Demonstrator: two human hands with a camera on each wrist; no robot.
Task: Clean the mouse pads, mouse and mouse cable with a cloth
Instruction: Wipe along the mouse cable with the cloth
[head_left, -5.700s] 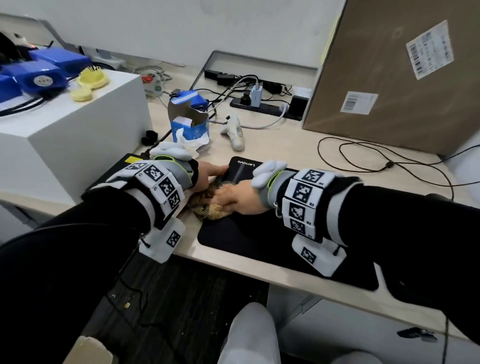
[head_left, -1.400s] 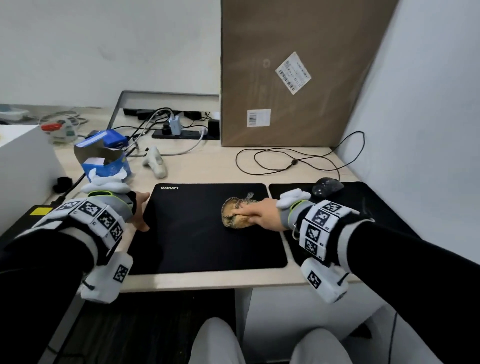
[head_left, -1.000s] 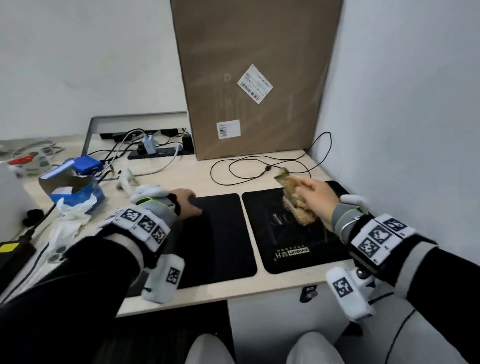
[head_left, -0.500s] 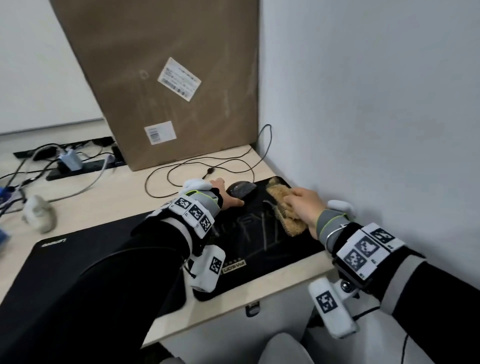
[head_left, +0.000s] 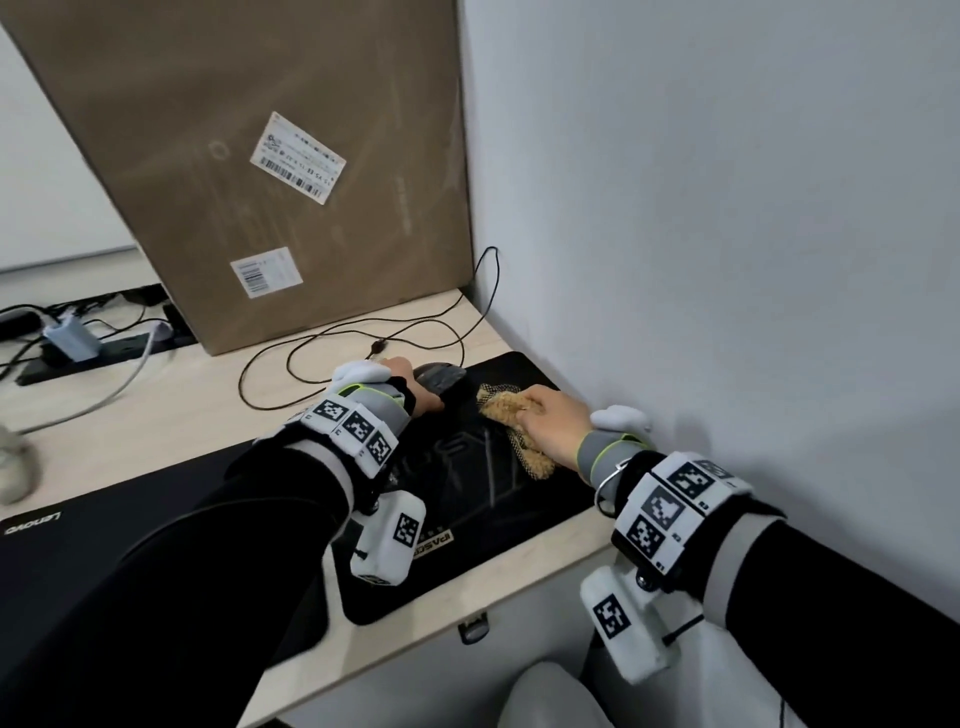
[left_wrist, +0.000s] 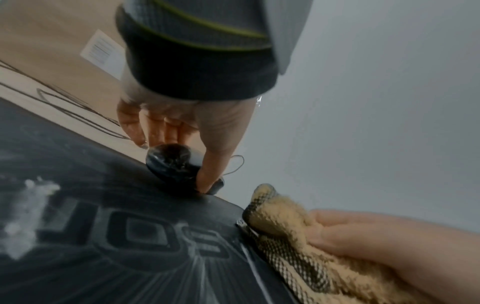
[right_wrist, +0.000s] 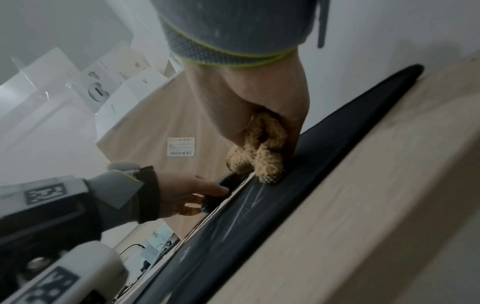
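A black mouse (head_left: 440, 381) sits at the far edge of the right black mouse pad (head_left: 467, 483). My left hand (head_left: 422, 396) grips it, thumb (left_wrist: 213, 164) on one side and fingers over the far side. My right hand (head_left: 545, 422) holds a bunched tan cloth (head_left: 511, 427) and presses it onto the same pad just right of the mouse, close to the wall. The right wrist view shows the cloth (right_wrist: 259, 158) squeezed in the palm. The mouse cable (head_left: 363, 340) lies in loops on the desk behind the pad. A larger Lenovo pad (head_left: 67, 551) lies to the left, partly under my left arm.
A tall cardboard box (head_left: 260, 156) leans at the back of the desk. The white wall (head_left: 727, 260) runs along the pad's right edge. A power strip with plugs and cables (head_left: 78, 340) lies at the back left. The desk's front edge (head_left: 467, 608) is near my wrists.
My right hand carried the cloth from the Lenovo pad to the right pad and lowered it there. My left hand left the Lenovo pad's edge and took hold of the mouse.
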